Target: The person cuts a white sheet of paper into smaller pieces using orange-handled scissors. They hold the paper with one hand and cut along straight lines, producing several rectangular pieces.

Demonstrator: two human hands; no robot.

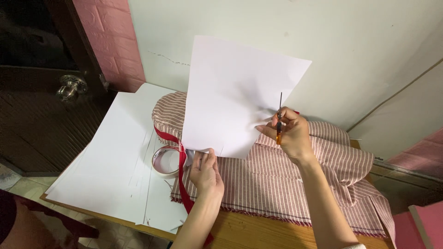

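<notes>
My left hand point(206, 170) pinches the lower edge of a white sheet of paper point(235, 92) and holds it upright above the table. My right hand point(288, 131) grips scissors point(279, 121) with orange handles, blades pointing up at the paper's right edge. Under both hands lies a red-and-white striped cloth point(277, 180). A red ribbon point(177, 157) runs over the cloth's left side, beside a roll of tape point(165, 161).
Large white sheets point(115, 157) cover the left of the wooden table point(249, 233). A dark door with a metal knob point(70, 87) stands at the left. A pale wall rises right behind the table. A pink object point(427, 223) sits at the lower right.
</notes>
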